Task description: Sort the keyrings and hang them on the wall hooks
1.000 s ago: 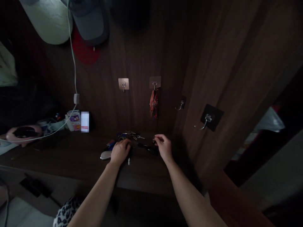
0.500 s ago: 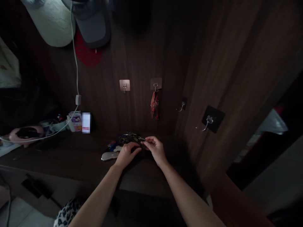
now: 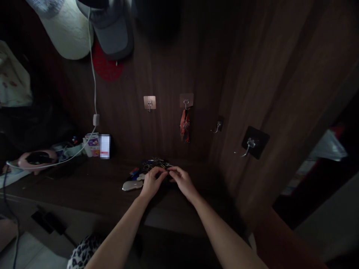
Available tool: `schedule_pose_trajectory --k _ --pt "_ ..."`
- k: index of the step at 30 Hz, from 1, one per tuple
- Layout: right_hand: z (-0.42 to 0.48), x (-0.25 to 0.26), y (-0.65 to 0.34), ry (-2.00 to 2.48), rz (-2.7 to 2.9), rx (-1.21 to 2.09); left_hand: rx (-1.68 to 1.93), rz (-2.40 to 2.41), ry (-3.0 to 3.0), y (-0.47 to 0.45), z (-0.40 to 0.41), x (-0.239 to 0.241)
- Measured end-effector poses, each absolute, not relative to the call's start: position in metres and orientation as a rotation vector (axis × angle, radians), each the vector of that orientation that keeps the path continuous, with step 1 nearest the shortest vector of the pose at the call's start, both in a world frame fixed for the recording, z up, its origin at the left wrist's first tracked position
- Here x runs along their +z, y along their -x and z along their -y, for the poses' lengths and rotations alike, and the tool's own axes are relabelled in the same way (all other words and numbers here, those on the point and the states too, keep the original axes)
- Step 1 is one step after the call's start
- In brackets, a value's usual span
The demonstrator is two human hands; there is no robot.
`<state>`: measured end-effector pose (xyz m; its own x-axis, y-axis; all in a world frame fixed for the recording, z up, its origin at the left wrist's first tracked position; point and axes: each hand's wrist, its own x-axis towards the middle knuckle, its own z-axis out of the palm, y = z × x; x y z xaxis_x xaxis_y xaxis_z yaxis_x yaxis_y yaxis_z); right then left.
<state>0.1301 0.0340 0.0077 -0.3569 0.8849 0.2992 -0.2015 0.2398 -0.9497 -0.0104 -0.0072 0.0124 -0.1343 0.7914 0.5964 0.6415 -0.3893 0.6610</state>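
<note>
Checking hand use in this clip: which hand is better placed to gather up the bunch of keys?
Left, probably: the left hand sits directly in front of the bunch of keys, nearer its middle, while the right hand reaches only its right end. It is too dark to tell whether either hand holds anything.

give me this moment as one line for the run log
left hand: fingertips by keys | right hand: fingertips meeting left hand's, any grip unclear | nearby: silver object | on: dark wood surface

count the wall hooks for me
4 on the wooden wall: left tan-plate hook, next tan-plate hook with a red item hanging, then small black-plate hook, large black-plate hook. Others may be hidden.
</note>
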Motion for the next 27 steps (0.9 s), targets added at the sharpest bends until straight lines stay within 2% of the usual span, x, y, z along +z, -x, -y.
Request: schedule_pose_trajectory --k 5,12,16,27 --pt "-0.033 0.009 -0.130 0.699 1.446 1.409 1.632 -1.635 -1.921 0.011 0.008 0.016" --pt "-0.024 0.013 -0.128 0.510 1.259 1.834 1.677 -1.590 -1.789 0.012 0.005 0.013" --pt "-0.022 0.015 -0.130 0.451 1.197 1.933 1.681 -1.585 -1.765 0.011 0.005 0.013" --pt "-0.030 0.016 -0.135 0.542 1.087 1.810 1.616 -1.695 -1.755 0.014 0.003 0.012"
